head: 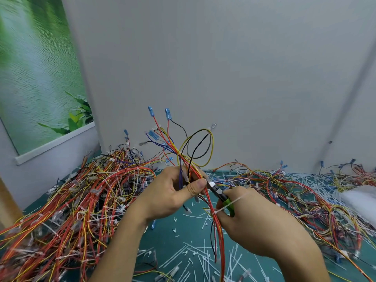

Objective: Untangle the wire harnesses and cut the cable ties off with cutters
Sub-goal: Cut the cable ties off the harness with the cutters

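Red harness wires sit pinched in the left hand, beside cutters gripped by the right hand.

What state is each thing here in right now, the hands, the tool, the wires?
Left hand: grips the held harness.
Right hand: holds the cutters.
Cutters: tip against the harness by the left thumb.
Held harness: lifted, wire ends fanned upward.
Cable tie: still fastened round the harness.
Harness pile: tangled on the mat.
Cut ties: scattered loose.
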Tool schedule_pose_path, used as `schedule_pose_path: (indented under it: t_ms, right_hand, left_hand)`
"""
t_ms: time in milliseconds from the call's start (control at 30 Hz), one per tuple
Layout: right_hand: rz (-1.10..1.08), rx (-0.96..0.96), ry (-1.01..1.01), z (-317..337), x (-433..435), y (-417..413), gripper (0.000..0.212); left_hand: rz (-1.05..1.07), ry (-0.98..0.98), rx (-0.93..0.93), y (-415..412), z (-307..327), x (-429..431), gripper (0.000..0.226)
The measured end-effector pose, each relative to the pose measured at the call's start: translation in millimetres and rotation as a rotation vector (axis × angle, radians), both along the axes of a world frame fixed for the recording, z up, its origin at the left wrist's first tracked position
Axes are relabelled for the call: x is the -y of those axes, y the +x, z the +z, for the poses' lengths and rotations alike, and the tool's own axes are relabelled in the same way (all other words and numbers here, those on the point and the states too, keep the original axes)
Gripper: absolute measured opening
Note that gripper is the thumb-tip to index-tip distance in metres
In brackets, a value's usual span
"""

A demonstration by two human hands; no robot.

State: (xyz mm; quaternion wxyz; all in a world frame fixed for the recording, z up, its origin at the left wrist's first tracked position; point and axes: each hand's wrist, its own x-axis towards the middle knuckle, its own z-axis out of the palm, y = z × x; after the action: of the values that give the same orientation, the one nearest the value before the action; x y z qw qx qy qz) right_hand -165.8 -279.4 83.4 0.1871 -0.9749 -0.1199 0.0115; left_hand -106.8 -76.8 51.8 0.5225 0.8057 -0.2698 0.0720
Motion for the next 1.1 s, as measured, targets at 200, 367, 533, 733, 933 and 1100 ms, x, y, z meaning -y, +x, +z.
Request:
schedule_pose_path:
  t_ms: [200,367,533,733,933,1100]
  right_hand:
    - [0.026,-0.004,-0.005,0.6,3.8,0.5,0.014]
    - [0.039,-0.003,0.004,0.6,5.1,1.6,0.013]
    - [0.052,-0.018,0.026,1.8,5.9,2.9,0.017]
    - [0.086,-0.024,0.073,5.6,9.6,3.4,0.018]
    - [0.083,0.085,0.162,5.5,10.7,4.4,0.03]
    - [0.081,0.191,0.3,3.4,10.3,8.2,0.041]
  left_hand:
    - [-0.079,0.017,0.012,-3.3,5.5,2.6,0.017]
    - [-0.054,0.044,0.002,-1.7,3.9,2.2,0.017]
    - [-0.004,-0.002,0.019,-1.0,1.0,2.1,0.027]
    - [-0.013,-0.107,0.048,-1.4,0.0,3.6,0.035]
    - [0.04,-0.205,0.077,-1.7,1.5,2.1,0.031]
    - [0.051,-0.277,0.057,-2.2,4.8,-4.0,0.046]
